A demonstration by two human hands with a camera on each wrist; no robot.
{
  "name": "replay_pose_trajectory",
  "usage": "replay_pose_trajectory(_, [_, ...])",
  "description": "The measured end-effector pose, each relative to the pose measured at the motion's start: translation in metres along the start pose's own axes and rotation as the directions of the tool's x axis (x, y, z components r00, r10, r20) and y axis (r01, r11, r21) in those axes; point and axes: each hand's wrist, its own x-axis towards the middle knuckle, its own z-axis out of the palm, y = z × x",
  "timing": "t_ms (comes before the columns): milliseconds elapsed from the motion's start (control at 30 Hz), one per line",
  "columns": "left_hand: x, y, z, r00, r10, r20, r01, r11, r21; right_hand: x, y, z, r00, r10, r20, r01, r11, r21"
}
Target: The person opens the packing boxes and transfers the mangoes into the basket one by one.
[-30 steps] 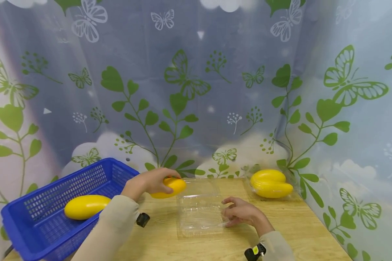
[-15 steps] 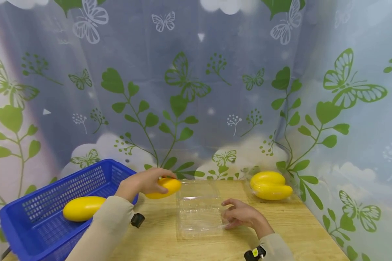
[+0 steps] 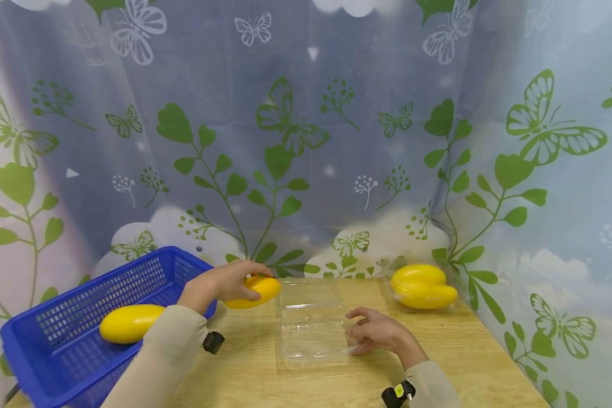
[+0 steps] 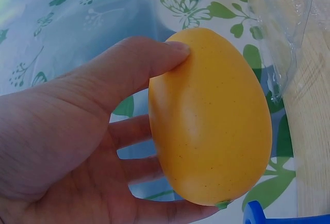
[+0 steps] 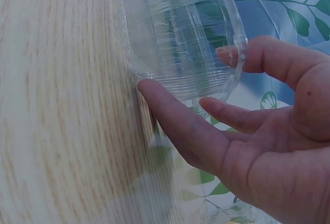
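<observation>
My left hand holds a yellow-orange mango above the table, between the basket and a clear plastic box. Its thumb lies along the fruit's side and the fingers reach behind it; a small green stem end shows at the bottom in the left wrist view. The clear plastic clamshell box stands with its lid laid back toward the curtain. At the box's right side, my right hand grips the wall, one fingertip overlapping the rim and another finger low along the ribbed side.
A blue perforated basket stands at the left with another yellow mango in it, partly behind the left sleeve. Two yellow mangoes in clear plastic sit at the back right. A patterned curtain borders the wooden table.
My left hand has drawn slightly left with the mango, away from the box. The right hand and the box have stayed in place.
</observation>
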Motion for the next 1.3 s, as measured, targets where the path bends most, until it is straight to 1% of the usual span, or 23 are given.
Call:
replay_pose_trajectory(133, [-0.001,0.0,-0.001,1.0,0.002,-0.005,-0.002,1.0,0.004,0.0,0.0,0.0,1.0,0.003,-0.001,-0.003,1.0,-0.003])
replay_pose_trajectory(367, [0.0,-0.003,-0.003,1.0,0.025,-0.009,-0.025,1.0,0.014,0.0,0.001,0.0,1.0,0.0,0.014,0.0,1.0,0.005])
replay_pose_trajectory(733, [-0.003,-0.008,-0.008,1.0,0.003,-0.023,-0.002,0.999,0.043,-0.001,-0.001,0.001,1.0,-0.008,0.02,0.008,1.0,-0.004])
replay_pose_trajectory(833, [-0.003,-0.009,-0.01,1.0,0.01,-0.024,-0.008,0.998,0.054,-0.002,-0.001,0.001,1.0,-0.007,0.021,0.007,1.0,-0.007])
replay_pose_trajectory(933, [-0.003,-0.009,-0.011,1.0,0.015,-0.027,-0.014,0.998,0.054,-0.002,-0.002,0.001,1.0,-0.004,0.021,0.004,1.0,-0.009])
replay_pose_trajectory(1300, [-0.009,-0.011,-0.016,0.999,-0.006,-0.043,0.009,0.999,0.053,-0.002,-0.001,0.0,1.0,-0.002,0.017,0.002,1.0,-0.016])
